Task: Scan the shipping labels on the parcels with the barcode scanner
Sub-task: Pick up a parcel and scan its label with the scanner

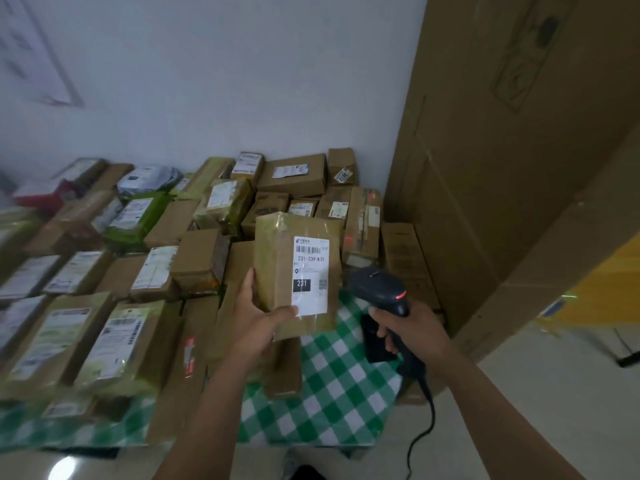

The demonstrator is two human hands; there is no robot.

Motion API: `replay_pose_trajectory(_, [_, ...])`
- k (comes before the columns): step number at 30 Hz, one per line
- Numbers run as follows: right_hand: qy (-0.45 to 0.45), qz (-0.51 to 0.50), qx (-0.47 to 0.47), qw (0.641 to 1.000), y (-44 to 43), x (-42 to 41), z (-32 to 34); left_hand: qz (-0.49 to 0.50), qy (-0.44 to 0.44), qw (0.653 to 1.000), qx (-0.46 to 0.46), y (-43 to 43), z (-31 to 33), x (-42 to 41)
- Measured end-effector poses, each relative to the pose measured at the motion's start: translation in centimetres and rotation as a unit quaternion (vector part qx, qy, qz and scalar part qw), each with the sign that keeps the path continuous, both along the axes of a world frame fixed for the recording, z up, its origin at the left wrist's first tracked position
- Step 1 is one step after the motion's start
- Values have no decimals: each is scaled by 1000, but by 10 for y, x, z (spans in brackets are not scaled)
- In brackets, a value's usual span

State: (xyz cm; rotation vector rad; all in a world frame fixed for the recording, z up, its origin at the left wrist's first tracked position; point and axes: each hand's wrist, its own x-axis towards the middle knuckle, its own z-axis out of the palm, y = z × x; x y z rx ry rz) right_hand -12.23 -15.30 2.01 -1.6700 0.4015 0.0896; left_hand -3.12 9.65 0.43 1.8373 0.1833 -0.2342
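My left hand point(258, 315) grips the lower left corner of a tall brown taped parcel point(277, 258) and holds it upright above the table. Its white shipping label point(310, 273), printed with a barcode and "231", faces me. My right hand point(410, 329) grips the handle of a black barcode scanner point(379, 285), just right of the parcel. A red light glows on the scanner's head, and its black cable point(424, 431) hangs down toward the floor.
Several labelled cardboard parcels point(114, 278) cover a table with a green-and-white checked cloth point(332, 386). A black flat object point(375, 344) lies on the cloth under the scanner. Large cardboard boxes point(502, 161) stand at the right against the white wall.
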Motion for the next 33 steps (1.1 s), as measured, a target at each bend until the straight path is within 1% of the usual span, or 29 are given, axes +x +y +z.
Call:
replay_pose_trajectory(2, [-1,34,-1,999,-2,-2,11,6,-17,999,32,7,7,3])
replay_pose_trajectory(4, [-10,47,40,998,-2,-3,20,14,-30,999,29,9,10,3])
replay_pose_trajectory(8, [-11,38,151,988,-7,-4,33,38,-59,997,24,5,9,-1])
replay_pose_trajectory(12, [-16,42,195,980,-17,-5,38,36,-73,996,40,-1,5,-3])
replay_pose_trajectory(17, [-12,61,179,982,-22,-7,39,24,-85,995,41,-8,4,-4])
replay_pose_trajectory(22, [-11,42,152,987,-24,-5,37,30,-82,995,52,-12,-1,1])
replay_pose_trajectory(27, [-12,38,146,988,-28,-3,36,25,-79,995,61,-15,-3,5])
replay_pose_trajectory(30, [-15,24,137,990,-30,-2,34,13,-55,997,43,-20,-7,5])
replay_pose_trajectory(32, [-15,2,128,992,-32,-2,30,-8,-25,999,23,-27,-12,1])
replay_pose_trajectory(33, [-14,-11,125,992,-34,-2,27,-22,-8,999,27,-32,-15,-1])
